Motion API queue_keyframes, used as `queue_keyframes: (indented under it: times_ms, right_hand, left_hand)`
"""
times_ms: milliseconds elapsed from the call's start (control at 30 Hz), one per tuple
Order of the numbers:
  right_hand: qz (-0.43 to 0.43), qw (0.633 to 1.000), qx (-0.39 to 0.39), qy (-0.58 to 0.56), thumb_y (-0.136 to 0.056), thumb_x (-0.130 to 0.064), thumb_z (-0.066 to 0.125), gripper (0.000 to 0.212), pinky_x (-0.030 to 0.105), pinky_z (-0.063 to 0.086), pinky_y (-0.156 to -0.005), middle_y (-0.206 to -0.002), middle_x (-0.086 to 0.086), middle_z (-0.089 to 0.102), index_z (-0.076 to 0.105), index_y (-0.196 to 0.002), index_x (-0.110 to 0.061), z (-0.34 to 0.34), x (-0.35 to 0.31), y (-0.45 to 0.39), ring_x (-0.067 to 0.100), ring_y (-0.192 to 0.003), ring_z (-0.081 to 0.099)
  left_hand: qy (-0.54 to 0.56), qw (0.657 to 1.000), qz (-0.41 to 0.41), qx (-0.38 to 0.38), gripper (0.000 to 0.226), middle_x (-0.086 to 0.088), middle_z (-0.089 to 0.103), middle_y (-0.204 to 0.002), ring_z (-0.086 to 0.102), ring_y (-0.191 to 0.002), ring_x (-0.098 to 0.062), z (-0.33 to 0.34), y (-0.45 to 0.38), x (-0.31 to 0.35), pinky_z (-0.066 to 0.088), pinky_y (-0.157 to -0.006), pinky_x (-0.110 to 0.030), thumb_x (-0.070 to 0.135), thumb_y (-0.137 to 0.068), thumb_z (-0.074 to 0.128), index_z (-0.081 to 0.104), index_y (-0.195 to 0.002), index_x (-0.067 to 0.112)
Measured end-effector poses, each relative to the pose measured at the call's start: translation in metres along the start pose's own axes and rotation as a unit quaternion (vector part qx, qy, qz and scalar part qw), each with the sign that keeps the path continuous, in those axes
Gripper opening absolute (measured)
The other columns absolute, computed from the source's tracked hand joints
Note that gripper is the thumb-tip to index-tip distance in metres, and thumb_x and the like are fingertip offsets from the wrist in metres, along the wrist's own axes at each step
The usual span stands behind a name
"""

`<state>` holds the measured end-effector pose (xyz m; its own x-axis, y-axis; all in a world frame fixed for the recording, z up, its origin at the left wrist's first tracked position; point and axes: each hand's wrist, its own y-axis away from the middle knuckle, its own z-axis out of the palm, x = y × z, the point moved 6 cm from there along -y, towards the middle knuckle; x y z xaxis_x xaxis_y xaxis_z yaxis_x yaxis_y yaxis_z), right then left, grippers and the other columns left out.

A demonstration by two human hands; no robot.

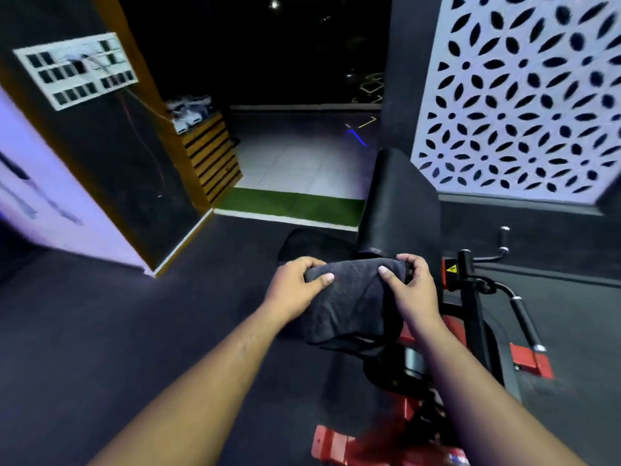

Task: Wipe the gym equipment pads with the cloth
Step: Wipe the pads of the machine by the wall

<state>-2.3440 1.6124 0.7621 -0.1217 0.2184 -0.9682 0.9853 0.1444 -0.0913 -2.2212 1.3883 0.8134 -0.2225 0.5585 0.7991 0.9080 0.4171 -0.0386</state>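
A dark grey cloth [349, 304] is draped over a pad of the red-framed gym machine, just below the centre of the view. My left hand [299, 284] grips its left upper end, thumb on top. My right hand [410, 284] grips its right upper end with curled fingers. Behind the cloth a black upright back pad [396, 203] rises, and a black seat pad [312, 245] lies to its left. The pad under the cloth is hidden.
The machine's red frame [531, 359] and black handle bar [524, 317] stand to the right. A dark rubber floor [100, 331] spreads to the left. A white patterned screen [524, 95] is behind, a wooden slatted cabinet [211, 156] and a switch panel [77, 68] at left.
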Motion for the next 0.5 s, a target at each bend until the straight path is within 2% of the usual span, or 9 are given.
queue_keyframes:
  times_ms: [100, 167, 267, 333, 400, 433, 500]
  right_hand:
    - [-0.020, 0.996, 0.046, 0.069, -0.081, -0.030, 0.086, 0.045, 0.030, 0.044, -0.093, -0.111, -0.009, 0.062, 0.056, -0.115, -0.026, -0.017, -0.007, -0.042, 0.017, -0.108, 0.060]
    - [-0.038, 0.990, 0.076, 0.112, -0.080, -0.033, 0.087, 0.049, 0.033, 0.046, -0.094, -0.112, -0.008, 0.064, 0.056, -0.116, -0.026, -0.023, -0.017, -0.075, 0.019, -0.107, 0.061]
    - [-0.089, 0.964, 0.145, 0.206, -0.079, -0.042, 0.085, 0.053, 0.043, 0.045, -0.098, -0.115, -0.007, 0.067, 0.055, -0.119, -0.026, -0.020, -0.042, -0.132, 0.021, -0.110, 0.063]
    - [-0.102, 0.924, 0.199, 0.310, -0.080, -0.052, 0.079, 0.063, 0.053, 0.037, -0.105, -0.130, -0.003, 0.063, 0.054, -0.131, -0.025, -0.005, -0.050, -0.167, 0.024, -0.123, 0.056]
    - [-0.032, 0.891, 0.202, 0.405, -0.083, -0.064, 0.069, 0.084, 0.070, 0.025, -0.111, -0.157, 0.003, 0.041, 0.038, -0.152, -0.026, 0.020, -0.031, -0.192, 0.030, -0.145, 0.035]
    - [0.035, 0.893, 0.167, 0.417, -0.084, -0.072, 0.061, 0.093, 0.077, 0.018, -0.110, -0.167, 0.003, 0.024, 0.025, -0.159, -0.030, 0.037, -0.009, -0.201, 0.031, -0.153, 0.021]
    - [0.156, 0.901, 0.048, 0.403, -0.077, -0.092, 0.040, 0.105, 0.081, 0.011, -0.109, -0.172, -0.001, -0.001, 0.002, -0.161, -0.042, 0.074, 0.045, -0.195, 0.034, -0.157, 0.002]
  left_hand:
    - [0.032, 0.998, -0.012, -0.047, 0.014, 0.013, 0.074, -0.087, 0.065, -0.077, 0.005, 0.029, -0.049, -0.002, 0.053, -0.072, -0.018, 0.033, -0.087, 0.079, 0.074, -0.097, 0.025]
    - [0.087, 0.993, -0.010, -0.075, 0.012, 0.011, 0.072, -0.080, 0.062, -0.067, 0.004, 0.048, -0.081, -0.001, 0.050, -0.065, -0.015, 0.028, -0.088, 0.078, 0.072, -0.095, 0.020]
    - [0.151, 0.982, -0.022, -0.115, 0.011, -0.001, 0.073, -0.079, 0.062, -0.065, -0.004, 0.074, -0.136, 0.001, 0.049, -0.060, -0.024, 0.025, -0.091, 0.076, 0.068, -0.094, 0.018]
    - [0.168, 0.976, -0.033, -0.137, 0.016, -0.010, 0.076, -0.084, 0.063, -0.064, -0.015, 0.091, -0.180, -0.008, 0.048, -0.057, -0.031, 0.033, -0.090, 0.075, 0.065, -0.091, 0.021]
    - [0.111, 0.980, -0.011, -0.167, 0.029, -0.005, 0.076, -0.087, 0.069, -0.071, -0.024, 0.110, -0.222, -0.030, 0.053, -0.063, -0.040, 0.054, -0.084, 0.070, 0.066, -0.089, 0.026]
    - [0.069, 0.980, 0.002, -0.185, 0.033, -0.003, 0.076, -0.088, 0.071, -0.078, -0.026, 0.118, -0.245, -0.040, 0.054, -0.068, -0.041, 0.060, -0.085, 0.066, 0.067, -0.089, 0.028]
    - [0.032, 0.978, -0.007, -0.205, 0.032, -0.007, 0.076, -0.098, 0.070, -0.092, -0.027, 0.124, -0.271, -0.064, 0.052, -0.076, -0.038, 0.055, -0.096, 0.057, 0.070, -0.100, 0.026]
